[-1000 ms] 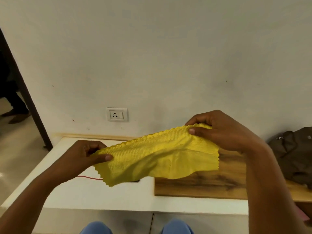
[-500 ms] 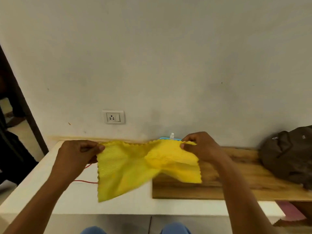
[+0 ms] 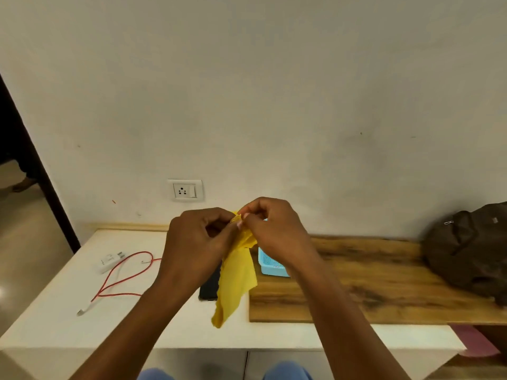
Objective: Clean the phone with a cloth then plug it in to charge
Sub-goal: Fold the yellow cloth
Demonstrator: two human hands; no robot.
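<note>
Where the white counter (image 3: 68, 319) meets a plain pale wall (image 3: 274, 91), a wooden board (image 3: 384, 283) lies along the right side of the top, its near edge well back from the counter's front. A socket (image 3: 185, 190) with a switch is set in the wall just above the counter. At far left a dark door frame (image 3: 35, 187) opens onto a lighter floor. A brown bag (image 3: 472, 253) slumps on the board's right end, against the wall. A blue basket (image 3: 270, 263) sits on the board's left end, partly hidden by the right hand (image 3: 277, 231).

On the white top to the left lie a white charger (image 3: 111, 260) and its red cable (image 3: 123, 278), looped loosely, with the white plug end (image 3: 86, 308) resting nearer the front edge. The phone (image 3: 210, 286), dark and flat, lies just left of the board, mostly covered by the left hand (image 3: 197, 242) and the cloth (image 3: 236, 281).

The cloth is bright yellow and thin, bunched at the top and hanging in a narrow, creased fold, its lower tip over the counter. Both hands are raised in front of the wall, close together; the fingers of each are curled and pinch the cloth's top edge between thumb and fingertips, the two pinches almost touching.
</note>
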